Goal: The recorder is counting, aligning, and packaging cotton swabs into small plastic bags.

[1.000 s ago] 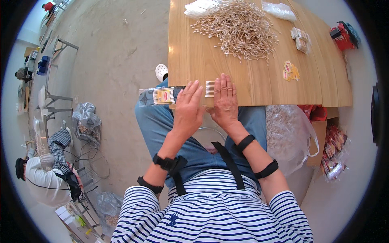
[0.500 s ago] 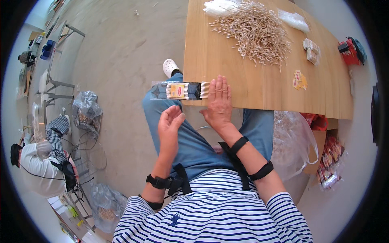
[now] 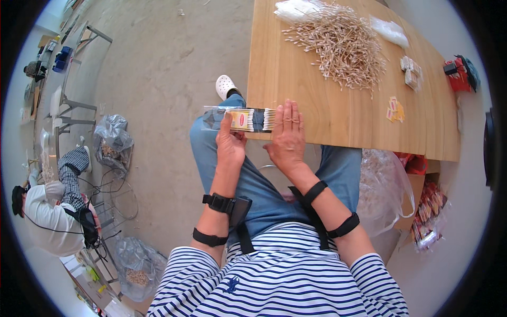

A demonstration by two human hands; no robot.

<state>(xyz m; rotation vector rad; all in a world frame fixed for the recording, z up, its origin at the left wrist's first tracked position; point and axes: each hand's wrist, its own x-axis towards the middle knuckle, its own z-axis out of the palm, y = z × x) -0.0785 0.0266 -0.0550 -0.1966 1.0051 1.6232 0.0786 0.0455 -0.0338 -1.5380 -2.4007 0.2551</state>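
Note:
My left hand pinches a clear plastic packet of cotton swabs with a yellow card, thumb on top and fingers curled below. The packet juts out past the table's left edge, over my knee. To its right lies a dark strip, then a short row of cotton swabs at the table corner. My right hand lies flat on the wooden table, fingers straight and against the right end of that row. Whatever lies under its palm is hidden.
A large heap of loose cotton swabs covers the far table, with clear bags, wrapped bundles and yellow cards nearby. A big plastic bag hangs below the right side. Another person sits at far left.
My left hand has moved up and closed on the packet from below. The packet has shifted slightly right, closer to the swab row. My right hand has stayed flat in place.

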